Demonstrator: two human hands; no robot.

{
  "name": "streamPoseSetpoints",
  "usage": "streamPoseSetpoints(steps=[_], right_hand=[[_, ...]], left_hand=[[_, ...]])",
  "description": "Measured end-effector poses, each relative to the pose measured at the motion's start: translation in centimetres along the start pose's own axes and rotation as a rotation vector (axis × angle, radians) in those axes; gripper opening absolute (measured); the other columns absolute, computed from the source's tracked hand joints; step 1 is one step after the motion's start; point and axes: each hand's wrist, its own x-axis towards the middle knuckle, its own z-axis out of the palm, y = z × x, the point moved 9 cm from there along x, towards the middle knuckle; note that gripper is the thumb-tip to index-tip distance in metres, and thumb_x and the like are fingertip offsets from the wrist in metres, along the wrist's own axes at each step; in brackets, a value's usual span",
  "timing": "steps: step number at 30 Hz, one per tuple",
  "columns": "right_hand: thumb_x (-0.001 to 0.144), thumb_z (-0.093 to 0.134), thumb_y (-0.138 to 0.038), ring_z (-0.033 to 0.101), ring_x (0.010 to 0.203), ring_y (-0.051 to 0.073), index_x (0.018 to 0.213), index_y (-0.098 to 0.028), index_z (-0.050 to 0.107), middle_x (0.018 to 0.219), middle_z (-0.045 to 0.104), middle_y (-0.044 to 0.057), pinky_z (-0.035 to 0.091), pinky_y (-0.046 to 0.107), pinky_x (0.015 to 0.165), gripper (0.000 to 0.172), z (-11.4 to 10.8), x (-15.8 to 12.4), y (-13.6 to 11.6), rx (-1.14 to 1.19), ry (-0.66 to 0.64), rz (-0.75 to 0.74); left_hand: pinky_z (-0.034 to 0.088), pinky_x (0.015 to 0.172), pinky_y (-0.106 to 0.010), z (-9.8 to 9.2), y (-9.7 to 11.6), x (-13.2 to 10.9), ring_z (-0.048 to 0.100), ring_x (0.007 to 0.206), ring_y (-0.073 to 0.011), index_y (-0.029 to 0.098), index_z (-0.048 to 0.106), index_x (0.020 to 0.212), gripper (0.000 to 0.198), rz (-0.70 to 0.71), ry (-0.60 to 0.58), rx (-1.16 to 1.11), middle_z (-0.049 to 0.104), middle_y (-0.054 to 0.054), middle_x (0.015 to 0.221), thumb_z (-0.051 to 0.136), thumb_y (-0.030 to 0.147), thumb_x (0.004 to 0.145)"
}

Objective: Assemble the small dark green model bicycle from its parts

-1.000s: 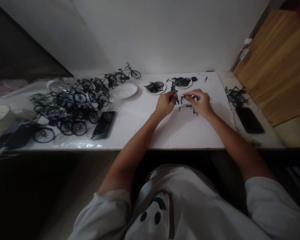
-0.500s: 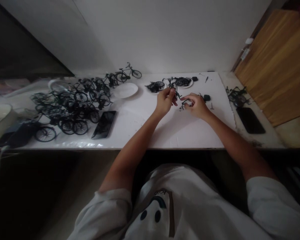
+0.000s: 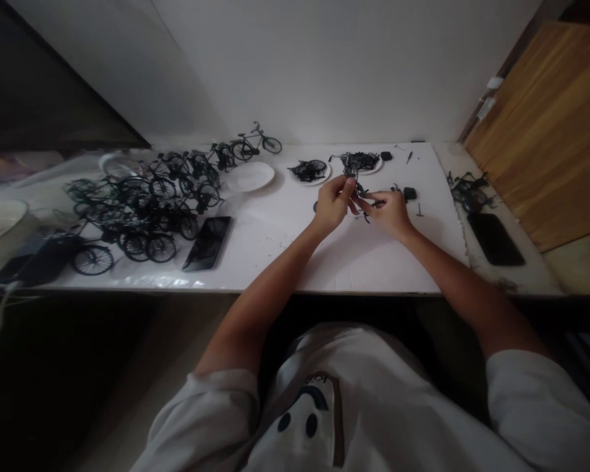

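Observation:
My left hand (image 3: 335, 202) is closed on a dark miniature bicycle frame (image 3: 353, 172), which stands up above the fingers. Fingertips pinched, my right hand (image 3: 391, 211) meets it from the right at the frame's lower end. A small dark bicycle part (image 3: 366, 217) shows between and below the two hands; its exact shape is mostly hidden by the fingers. Just behind the hands lie a plate of dark parts (image 3: 309, 172) and a second pile of dark parts (image 3: 364, 160).
Many assembled miniature bicycles (image 3: 137, 203) crowd the left of the white board, one bicycle (image 3: 256, 143) standing at the back. Nearby are a white plate (image 3: 250, 177) and a phone (image 3: 207, 242). At right lie a small T-shaped tool (image 3: 419, 210), a dark block (image 3: 410, 193) and another phone (image 3: 495, 239).
My right hand has come in to the left with the curved dark part, and now meets the frame in my left hand. My left hand has shifted slightly right.

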Motion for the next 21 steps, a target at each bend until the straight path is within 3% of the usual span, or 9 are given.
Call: streamPoseSetpoints(steps=[11, 21], right_hand=[[0.082, 0.091, -0.040, 0.084, 0.087, 0.030, 0.091, -0.019, 0.091, 0.095, 0.088, 0.011, 0.066, 0.036, 0.073, 0.023, 0.5, -0.2, 0.1, -0.022, 0.018, -0.044], [0.086, 0.084, -0.032, 0.084, 0.092, 0.027, 0.093, -0.020, 0.090, 0.098, 0.089, 0.009, 0.067, 0.036, 0.079, 0.015, 0.0, -0.2, -0.3, -0.076, 0.064, -0.055]], left_hand=[[0.041, 0.042, -0.021, 0.2, -0.2, -0.2, 0.070, 0.051, -0.0136, 0.021, 0.057, 0.084, 0.058, -0.046, -0.005, 0.034, 0.069, -0.002, 0.071, 0.055, 0.073, 0.108], [0.039, 0.039, -0.022, 0.0, -0.9, 0.0, 0.071, 0.050, -0.0138, 0.020, 0.058, 0.085, 0.057, -0.106, 0.000, -0.010, 0.071, -0.003, 0.073, 0.057, 0.073, 0.107]])
